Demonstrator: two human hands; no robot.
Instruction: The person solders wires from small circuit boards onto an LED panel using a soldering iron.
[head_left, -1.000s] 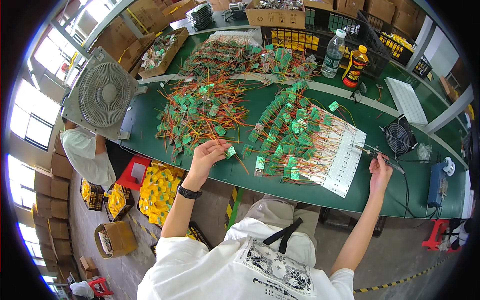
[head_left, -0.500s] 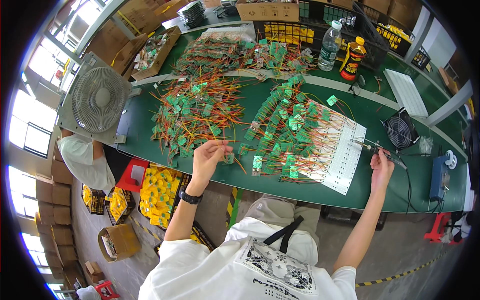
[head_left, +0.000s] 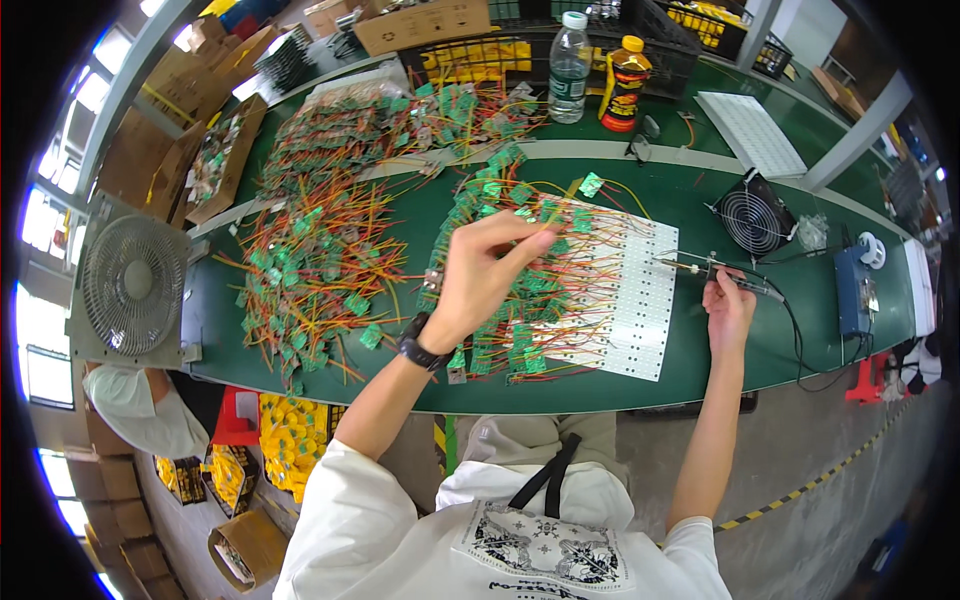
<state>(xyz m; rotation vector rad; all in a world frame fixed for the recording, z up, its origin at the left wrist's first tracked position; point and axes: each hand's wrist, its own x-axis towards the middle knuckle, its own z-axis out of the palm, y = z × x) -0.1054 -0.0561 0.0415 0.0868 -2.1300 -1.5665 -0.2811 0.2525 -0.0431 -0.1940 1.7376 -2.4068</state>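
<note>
My left hand (head_left: 490, 265) is above the left side of a white perforated board (head_left: 640, 300), thumb and fingers pinched on thin wires of a small green circuit board; the hand hides part of it. Below lie rows of green circuit boards (head_left: 525, 345), their red and yellow wires running onto the white board. My right hand (head_left: 730, 305) grips a soldering iron (head_left: 745, 282) with a dark handle, its metal tip pointing left over the white board's right edge. A loose heap of wired green boards (head_left: 320, 270) lies to the left.
Stacked wired boards (head_left: 330, 125) fill the back left. A water bottle (head_left: 569, 70) and an orange-capped drink bottle (head_left: 625, 85) stand behind. To the right are a small black fan (head_left: 752, 220) and a blue soldering station (head_left: 853, 290); a grey fan (head_left: 135, 285) stands left.
My left hand has moved right and away from me, from beside the loose heap to over the white board. The view has shifted right; my right hand still holds the soldering iron.
</note>
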